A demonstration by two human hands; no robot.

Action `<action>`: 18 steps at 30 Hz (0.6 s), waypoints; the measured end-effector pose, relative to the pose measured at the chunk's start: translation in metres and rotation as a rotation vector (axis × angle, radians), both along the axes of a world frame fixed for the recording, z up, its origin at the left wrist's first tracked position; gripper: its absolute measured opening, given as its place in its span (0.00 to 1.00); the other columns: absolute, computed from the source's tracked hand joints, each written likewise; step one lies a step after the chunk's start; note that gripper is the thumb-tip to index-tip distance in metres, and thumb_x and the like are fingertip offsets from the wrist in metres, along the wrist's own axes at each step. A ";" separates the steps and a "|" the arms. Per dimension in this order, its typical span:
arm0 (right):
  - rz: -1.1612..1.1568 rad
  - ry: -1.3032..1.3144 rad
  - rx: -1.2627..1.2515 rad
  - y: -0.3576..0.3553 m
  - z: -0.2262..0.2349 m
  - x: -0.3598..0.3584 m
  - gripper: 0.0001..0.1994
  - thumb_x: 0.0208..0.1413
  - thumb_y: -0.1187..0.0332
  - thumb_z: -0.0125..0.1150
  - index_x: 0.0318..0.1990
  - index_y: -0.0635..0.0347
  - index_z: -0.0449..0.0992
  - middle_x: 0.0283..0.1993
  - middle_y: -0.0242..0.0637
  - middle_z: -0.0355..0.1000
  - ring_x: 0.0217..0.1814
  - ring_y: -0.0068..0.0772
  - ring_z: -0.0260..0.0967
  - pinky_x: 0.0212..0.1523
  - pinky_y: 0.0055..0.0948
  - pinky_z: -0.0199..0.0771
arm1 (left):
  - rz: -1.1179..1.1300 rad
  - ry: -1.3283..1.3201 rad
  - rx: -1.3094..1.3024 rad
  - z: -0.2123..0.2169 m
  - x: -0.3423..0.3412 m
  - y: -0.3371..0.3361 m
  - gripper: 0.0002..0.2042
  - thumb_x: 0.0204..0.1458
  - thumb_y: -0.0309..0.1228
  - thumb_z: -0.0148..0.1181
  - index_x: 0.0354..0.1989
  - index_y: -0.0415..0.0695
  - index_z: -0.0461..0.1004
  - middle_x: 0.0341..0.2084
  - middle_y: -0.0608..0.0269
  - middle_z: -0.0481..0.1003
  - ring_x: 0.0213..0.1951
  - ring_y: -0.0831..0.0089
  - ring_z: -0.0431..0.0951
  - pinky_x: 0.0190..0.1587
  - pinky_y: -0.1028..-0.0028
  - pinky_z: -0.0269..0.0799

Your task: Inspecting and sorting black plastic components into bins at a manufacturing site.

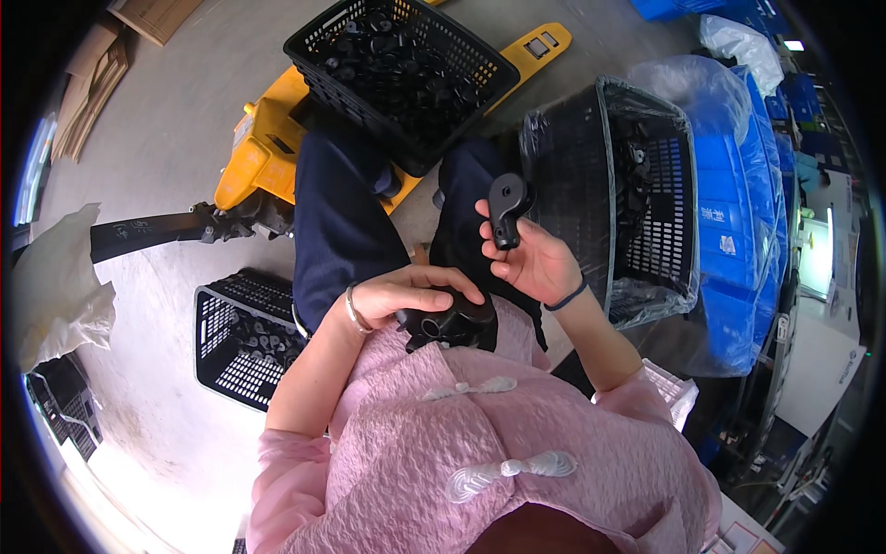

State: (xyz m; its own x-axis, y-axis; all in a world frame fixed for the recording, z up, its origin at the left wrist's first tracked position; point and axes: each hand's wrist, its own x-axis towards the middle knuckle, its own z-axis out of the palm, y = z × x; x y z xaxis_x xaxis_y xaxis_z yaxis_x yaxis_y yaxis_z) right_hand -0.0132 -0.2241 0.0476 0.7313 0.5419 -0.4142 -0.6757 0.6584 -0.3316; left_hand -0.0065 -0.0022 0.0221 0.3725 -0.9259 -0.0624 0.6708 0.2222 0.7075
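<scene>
A glossy black part with a round, flat head and a short tubular stem is pinched in the right hand of a person in a textured pink top, its grip narrow and closed, above the right thigh. A small circular mark sits at the centre of the head; the stem angles toward the wearer. The left hand, a silver-coloured bangle at its wrist, lies over a bulky, rounded black piece at the lap, a round opening showing at its side. Fingers hide its upper surface; whether it is one part or several, and whether the hand clasps it or merely rests there, cannot be told. Ahead, similar dark parts crowd a black mesh-sided plastic crate over a yellow pallet jack, individual outlines merging in shadow. At right, clear film partly veils another black crate.
</scene>
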 end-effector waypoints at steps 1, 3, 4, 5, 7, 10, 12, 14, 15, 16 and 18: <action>-0.010 -0.070 -0.100 0.000 0.000 0.000 0.24 0.57 0.66 0.43 0.59 0.64 0.50 0.44 0.39 0.65 0.43 0.31 0.67 0.33 0.24 0.67 | 0.002 -0.003 0.000 0.000 0.000 0.000 0.20 0.47 0.40 0.54 0.44 0.37 0.69 0.42 0.62 0.69 0.45 0.77 0.66 0.49 0.81 0.55; -0.037 -0.091 -0.119 0.001 -0.002 0.000 0.24 0.56 0.67 0.45 0.59 0.63 0.51 0.45 0.39 0.65 0.43 0.31 0.66 0.34 0.24 0.67 | 0.002 -0.002 0.023 0.000 -0.001 0.000 0.22 0.46 0.41 0.54 0.43 0.35 0.69 0.42 0.59 0.68 0.46 0.73 0.65 0.51 0.78 0.53; -0.066 -0.111 -0.137 0.000 -0.002 0.000 0.24 0.55 0.67 0.46 0.59 0.62 0.51 0.45 0.39 0.65 0.44 0.32 0.66 0.35 0.25 0.67 | 0.001 -0.001 0.047 0.001 -0.001 0.000 0.23 0.45 0.42 0.54 0.42 0.33 0.69 0.42 0.55 0.67 0.48 0.68 0.64 0.53 0.74 0.51; -0.066 -0.112 -0.138 0.000 -0.002 0.001 0.24 0.55 0.67 0.46 0.59 0.62 0.51 0.45 0.39 0.65 0.44 0.32 0.66 0.35 0.25 0.67 | 0.002 -0.002 0.046 0.000 -0.001 0.000 0.23 0.45 0.42 0.54 0.42 0.33 0.69 0.42 0.55 0.67 0.48 0.68 0.64 0.53 0.74 0.51; -0.048 -0.119 0.007 -0.002 0.000 0.003 0.24 0.54 0.68 0.47 0.59 0.62 0.52 0.47 0.40 0.65 0.44 0.32 0.65 0.38 0.27 0.66 | 0.005 -0.004 0.011 -0.002 -0.001 0.001 0.20 0.47 0.39 0.54 0.44 0.37 0.69 0.42 0.62 0.70 0.45 0.78 0.66 0.48 0.82 0.55; -0.023 -0.151 0.130 -0.001 0.002 0.004 0.28 0.51 0.70 0.48 0.59 0.64 0.50 0.45 0.40 0.64 0.44 0.35 0.63 0.37 0.31 0.64 | 0.004 -0.017 0.016 -0.001 0.000 0.001 0.20 0.47 0.39 0.54 0.44 0.37 0.69 0.42 0.62 0.70 0.45 0.77 0.66 0.48 0.81 0.56; -0.010 -0.165 0.145 0.000 0.003 0.005 0.29 0.49 0.70 0.49 0.60 0.64 0.49 0.43 0.40 0.64 0.42 0.35 0.62 0.36 0.30 0.62 | 0.007 -0.013 0.010 0.000 0.000 0.001 0.20 0.47 0.39 0.54 0.44 0.37 0.69 0.42 0.62 0.70 0.45 0.77 0.66 0.49 0.81 0.56; 0.003 -0.179 0.160 0.001 0.003 0.005 0.30 0.48 0.69 0.50 0.60 0.64 0.49 0.42 0.40 0.64 0.40 0.34 0.61 0.35 0.30 0.60 | 0.011 -0.008 0.005 0.001 0.000 0.001 0.20 0.47 0.39 0.54 0.44 0.37 0.69 0.42 0.61 0.70 0.45 0.76 0.66 0.49 0.80 0.56; 0.014 -0.202 0.167 0.002 0.003 0.005 0.31 0.47 0.67 0.51 0.60 0.64 0.49 0.40 0.39 0.64 0.38 0.33 0.61 0.35 0.30 0.59 | 0.007 -0.004 0.023 0.002 -0.001 0.001 0.21 0.46 0.41 0.54 0.43 0.35 0.70 0.43 0.58 0.69 0.47 0.72 0.65 0.52 0.77 0.53; 0.025 -0.225 0.175 0.002 0.002 0.006 0.32 0.46 0.66 0.51 0.60 0.64 0.49 0.39 0.38 0.64 0.36 0.32 0.60 0.34 0.29 0.58 | 0.003 0.000 0.041 0.002 -0.001 0.001 0.23 0.45 0.42 0.53 0.42 0.34 0.70 0.43 0.55 0.67 0.49 0.67 0.63 0.55 0.73 0.49; 0.030 -0.238 0.175 0.004 0.003 0.007 0.32 0.46 0.65 0.51 0.60 0.64 0.50 0.38 0.38 0.64 0.35 0.31 0.59 0.34 0.29 0.57 | 0.005 -0.006 0.044 0.003 -0.001 0.001 0.23 0.45 0.42 0.53 0.42 0.34 0.70 0.43 0.55 0.67 0.49 0.67 0.63 0.55 0.73 0.49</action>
